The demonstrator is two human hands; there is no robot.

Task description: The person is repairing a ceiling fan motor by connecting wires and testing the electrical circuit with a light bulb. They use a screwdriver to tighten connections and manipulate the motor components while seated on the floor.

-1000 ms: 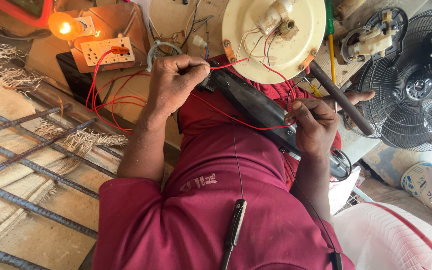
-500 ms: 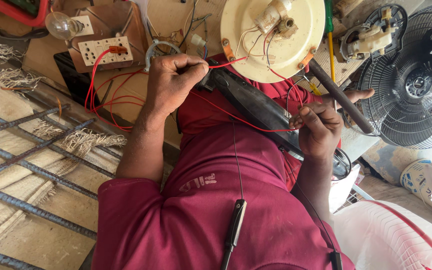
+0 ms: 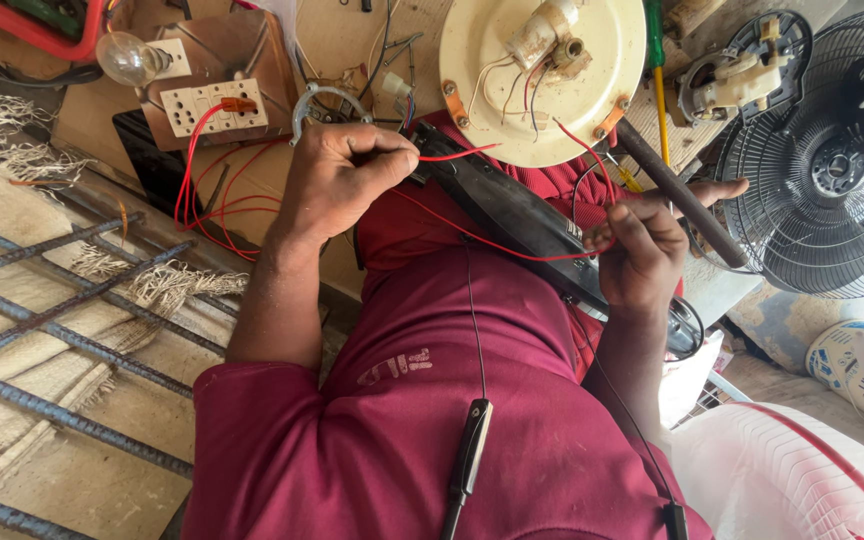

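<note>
A thin red insulated wire (image 3: 472, 238) is pinched at both ends: left hand (image 3: 337, 180) closed on one end, right hand (image 3: 642, 250) closed on the other. Its long axis is stretched between the hands, across a long black plastic casing (image 3: 512, 215). A cream round metal motor housing (image 3: 542, 75) is seen just beyond both hands; a wooden bench (image 3: 332, 40) lies beneath.

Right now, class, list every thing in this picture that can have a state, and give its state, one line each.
light bulb: unlit
red wire: pinched, stretched between both hands
left hand: closed on red wire
right hand: pinching red wire
cream round housing: open, wiring exposed
fan: blades not blurred
</note>
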